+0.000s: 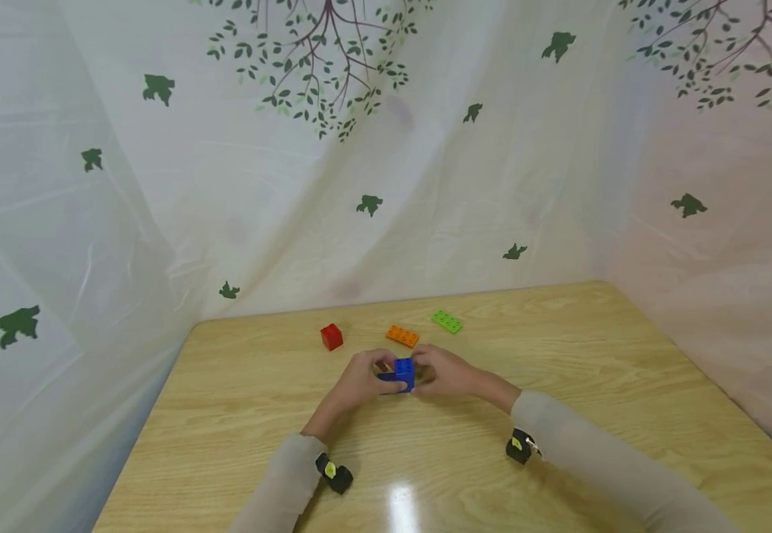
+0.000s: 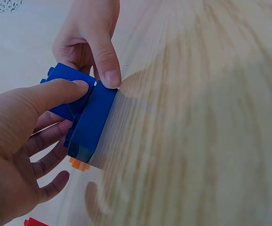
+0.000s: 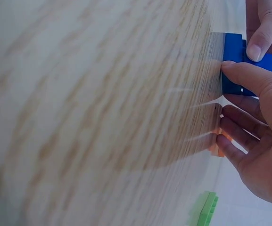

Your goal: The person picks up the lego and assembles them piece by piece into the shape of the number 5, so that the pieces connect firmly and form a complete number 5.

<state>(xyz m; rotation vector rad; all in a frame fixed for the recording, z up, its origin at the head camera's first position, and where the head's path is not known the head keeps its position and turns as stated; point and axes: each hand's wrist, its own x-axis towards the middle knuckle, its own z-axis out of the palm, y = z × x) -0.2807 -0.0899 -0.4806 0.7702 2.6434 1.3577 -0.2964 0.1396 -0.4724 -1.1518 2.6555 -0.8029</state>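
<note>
Just below the centre of the head view, the left hand (image 1: 361, 379) has a narrow grip, thumb and fingers pinching the upper blue brick (image 2: 73, 73), while the right hand (image 1: 451, 371) holds the end of the lower blue brick (image 2: 95, 117) between thumb and forefinger. The lower blue brick appears to rest on the bench (image 1: 439, 451), the upper one over its right end. To seat the pair well, I'd keep the lower one flat, square up the side faces and press straight down until the seam closes; whether the studs are fully home, I cannot tell. Beyond the hands come the red block (image 1: 331, 337) and the orange brick (image 1: 402, 336), then the lime-green brick (image 1: 447, 321), and behind everything the printed curtain (image 1: 292, 237)
</note>
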